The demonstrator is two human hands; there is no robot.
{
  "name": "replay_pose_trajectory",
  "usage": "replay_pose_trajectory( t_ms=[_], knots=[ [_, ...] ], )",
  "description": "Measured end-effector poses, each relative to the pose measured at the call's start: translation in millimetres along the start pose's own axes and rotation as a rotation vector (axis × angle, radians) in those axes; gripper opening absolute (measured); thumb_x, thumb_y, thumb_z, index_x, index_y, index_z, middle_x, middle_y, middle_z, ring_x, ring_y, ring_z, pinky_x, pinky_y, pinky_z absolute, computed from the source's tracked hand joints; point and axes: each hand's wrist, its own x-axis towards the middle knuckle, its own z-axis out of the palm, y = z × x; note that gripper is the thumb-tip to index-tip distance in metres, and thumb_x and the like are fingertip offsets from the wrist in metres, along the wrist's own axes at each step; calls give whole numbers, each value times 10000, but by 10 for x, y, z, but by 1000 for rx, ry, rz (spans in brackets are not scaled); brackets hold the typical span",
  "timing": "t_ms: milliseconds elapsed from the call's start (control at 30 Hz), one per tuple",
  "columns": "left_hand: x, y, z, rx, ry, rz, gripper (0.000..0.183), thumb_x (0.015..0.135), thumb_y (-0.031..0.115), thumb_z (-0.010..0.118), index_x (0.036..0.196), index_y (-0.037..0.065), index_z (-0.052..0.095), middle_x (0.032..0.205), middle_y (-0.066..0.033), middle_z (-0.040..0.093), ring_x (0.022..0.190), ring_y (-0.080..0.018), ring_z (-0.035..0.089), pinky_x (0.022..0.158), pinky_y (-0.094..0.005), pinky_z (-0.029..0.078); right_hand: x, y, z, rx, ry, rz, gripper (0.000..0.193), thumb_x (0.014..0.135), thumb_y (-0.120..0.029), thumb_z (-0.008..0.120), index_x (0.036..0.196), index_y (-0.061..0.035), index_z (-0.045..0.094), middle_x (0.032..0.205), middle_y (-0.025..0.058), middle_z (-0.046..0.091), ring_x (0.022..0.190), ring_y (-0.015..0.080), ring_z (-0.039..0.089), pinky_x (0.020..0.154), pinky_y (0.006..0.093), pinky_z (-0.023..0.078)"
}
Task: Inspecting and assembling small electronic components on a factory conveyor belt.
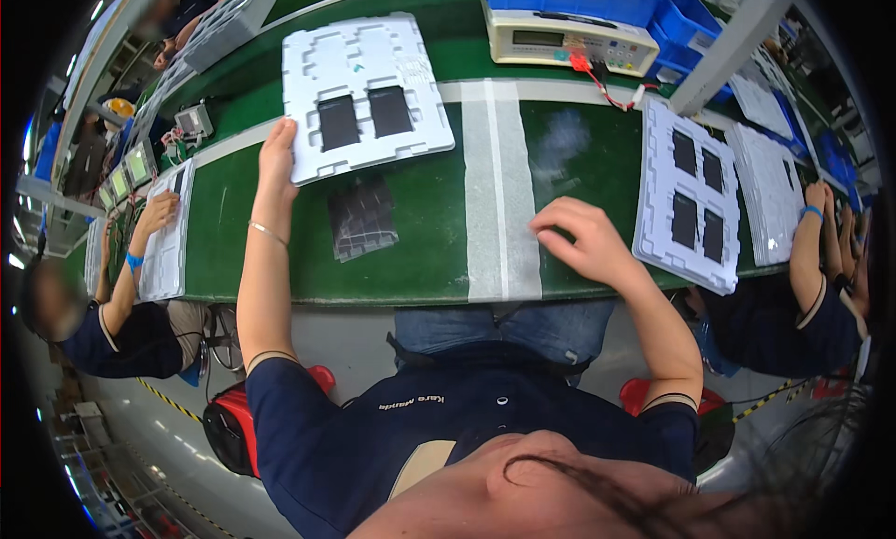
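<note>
My left hand (277,154) grips the left edge of a white moulded plastic tray (359,72), which is tilted above the green bench. Two dark flat rectangular pieces (390,111) sit in the tray's nearer pockets; its farther pockets show white. On the bench below the tray lies a dark, glossy, see-through sheet (363,219). My right hand (590,242) hovers over the bench beside a pale strip (502,194), fingers curled in toward the thumb, and I see nothing in them. To its right, another white tray (662,224) holds several dark rectangles.
A cream bench meter (571,46) with red and black leads stands at the back, before blue bins (672,21). A grey post (737,49) rises at back right. Co-workers sit on both sides, hands on white trays (767,189). Small devices (140,164) stand at left.
</note>
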Motion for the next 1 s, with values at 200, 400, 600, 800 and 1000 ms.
replay_pose_trajectory(
  t_ms=[200, 400, 600, 800, 1000],
  knots=[
    [346, -325, 90, 13, 39, -119, 280, 923, 187, 428, 1075, -35, 507, 964, -101, 599, 836, -172, 588, 736, -302, 480, 348, 23, 395, 54, -272, -92, 126, 760, -114, 596, 867, -47, 589, 822, 68, 594, 786, 243, 569, 700, 346, 454],
    [524, -347, 25, 130, -15, -155, 374, 882, 153, 512, 1162, -90, 458, 1037, -140, 582, 872, -176, 589, 746, -285, 473, 639, -97, 719, -24, -464, -332, 197, 708, -111, 633, 896, -82, 580, 820, 25, 566, 792, 190, 543, 711, 303, 426],
    [315, -307, -93, 977, 64, 433, 461, 765, 147, 647, 1194, 46, 511, 1127, -118, 547, 999, -244, 512, 892, -320, 398, 623, -34, 781, -51, -226, -446, 221, 574, -51, 644, 789, -61, 594, 706, 16, 547, 658, 168, 532, 610, 271, 429],
    [-507, 1, 270, 1167, -580, 414, 632, 539, 209, 797, 1055, 9, 493, 899, -114, 484, 848, -266, 493, 752, -340, 426, 634, 47, 705, -130, -181, -333, 243, 587, -52, 659, 823, -51, 603, 743, 22, 564, 685, 176, 542, 622, 296, 439],
    [-489, -123, 296, 1350, -701, 441, 517, 498, 252, 796, 839, 35, 476, 808, -93, 445, 803, -287, 438, 718, -352, 385, 553, 110, 445, -302, -231, -154, 342, 610, -81, 678, 937, -84, 576, 1036, 55, 535, 974, 249, 500, 793, 380, 416]
  ],
)
